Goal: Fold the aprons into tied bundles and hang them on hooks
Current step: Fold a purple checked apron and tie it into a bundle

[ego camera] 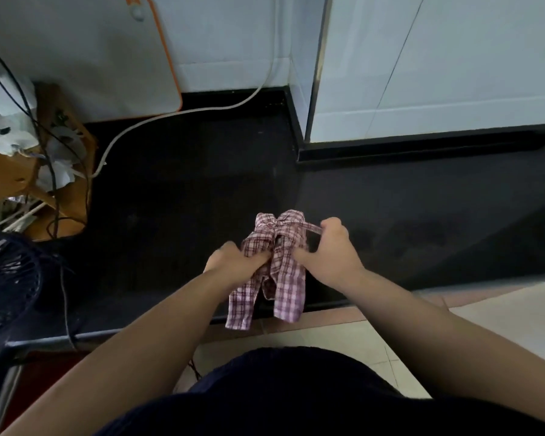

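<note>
- Dark top [283, 394] first, then your arms [158, 325]. Why squeeze that checked apron [288, 278]?
- To keep it rolled tight. My left hand [233, 262] grips its middle; my right hand [331, 250], just beside it, pinches the strap [310, 228] to pull the knot [277, 223], over the black tabletop [170, 199].

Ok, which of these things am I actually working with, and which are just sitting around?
In the job: plaid apron; apron strap; left hand, gripping the apron; right hand, pinching the strap.

Lying about: black fan; white cable; cardboard box of papers; orange-rimmed white board.
</note>
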The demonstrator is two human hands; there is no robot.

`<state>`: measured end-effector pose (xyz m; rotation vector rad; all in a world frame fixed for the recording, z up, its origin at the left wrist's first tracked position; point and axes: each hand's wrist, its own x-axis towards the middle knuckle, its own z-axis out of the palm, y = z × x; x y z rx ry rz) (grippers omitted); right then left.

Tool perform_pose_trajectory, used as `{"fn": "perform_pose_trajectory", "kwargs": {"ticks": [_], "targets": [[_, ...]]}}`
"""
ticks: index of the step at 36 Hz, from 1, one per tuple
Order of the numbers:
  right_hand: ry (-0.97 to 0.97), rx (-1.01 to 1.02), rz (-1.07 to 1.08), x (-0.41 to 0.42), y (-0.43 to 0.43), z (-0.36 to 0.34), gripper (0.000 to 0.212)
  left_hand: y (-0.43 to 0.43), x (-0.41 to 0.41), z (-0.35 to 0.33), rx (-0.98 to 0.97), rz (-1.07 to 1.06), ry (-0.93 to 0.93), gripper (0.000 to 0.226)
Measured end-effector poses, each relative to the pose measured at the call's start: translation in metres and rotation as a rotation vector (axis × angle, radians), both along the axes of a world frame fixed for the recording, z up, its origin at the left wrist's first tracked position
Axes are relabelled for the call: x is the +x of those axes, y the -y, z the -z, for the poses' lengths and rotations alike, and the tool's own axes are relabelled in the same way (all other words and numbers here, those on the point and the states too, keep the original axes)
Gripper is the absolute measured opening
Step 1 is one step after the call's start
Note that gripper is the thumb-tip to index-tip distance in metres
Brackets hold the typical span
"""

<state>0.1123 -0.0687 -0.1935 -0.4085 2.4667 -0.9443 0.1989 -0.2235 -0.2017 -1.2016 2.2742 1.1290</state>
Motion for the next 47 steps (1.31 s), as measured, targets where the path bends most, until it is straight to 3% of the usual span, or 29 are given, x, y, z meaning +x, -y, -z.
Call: {"fn": "perform_pose_trajectory", "kwargs": {"ticks": [3,6,9,14,19,22,24,26,29,31,35,40,44,47], "targets": [[-0.062,0.053,0.135,0.011,0.0,-0.001,0.049,0.009,0.011,-0.01,-0.049,0.038,-0.059,0.033],[-0.116,0.157,0.075,0.019,-0.001,-0.005,0.033,0.012,0.017,-0.01,-0.067,0.041,-0.1,0.024],[-0.032,0.122,0.041,0.035,0.004,-0.007,0.046,0.012,0.027,-0.011,-0.028,-0.031,-0.144,0.023],[0.116,0.114,0.088,0.062,0.007,0.011,0.048,0.01,0.046,-0.007,0.349,-0.199,-0.241,0.054],[0.02,-0.025,0.183,0.082,0.008,0.012,0.018,0.01,0.062,-0.008,0.527,-0.237,-0.301,0.053],[0.055,-0.166,0.315,0.088,0.01,0.004,0.061,0.006,0.067,-0.012,0.578,-0.245,-0.334,0.053],[0.128,-0.198,0.428,0.092,0.011,-0.002,0.075,0.002,0.068,-0.015,0.574,-0.26,-0.359,0.056],[0.254,-0.257,0.52,0.094,0.012,-0.003,0.065,-0.002,0.07,-0.019,0.592,-0.293,-0.365,0.049],[0.569,-0.418,0.587,0.101,0.011,-0.007,0.019,-0.005,0.076,-0.024,0.725,-0.349,-0.33,0.02],[0.691,-0.407,0.562,0.106,0.009,-0.01,0.009,-0.006,0.08,-0.025,0.819,-0.385,-0.306,0.02],[0.653,-0.382,0.611,0.105,0.009,-0.008,0.014,-0.009,0.085,-0.027,0.809,-0.339,-0.274,0.022],[0.527,-0.221,0.615,0.1,0.005,0.009,0.037,-0.006,0.088,-0.023,0.686,-0.292,-0.248,0.019],[0.457,-0.145,0.502,0.104,-0.001,0.013,0.024,-0.004,0.096,-0.016,0.626,-0.266,-0.21,0.021],[0.406,-0.164,0.449,0.11,0.001,0.013,0.027,-0.006,0.1,-0.012,0.627,-0.239,-0.19,0.019]]}}
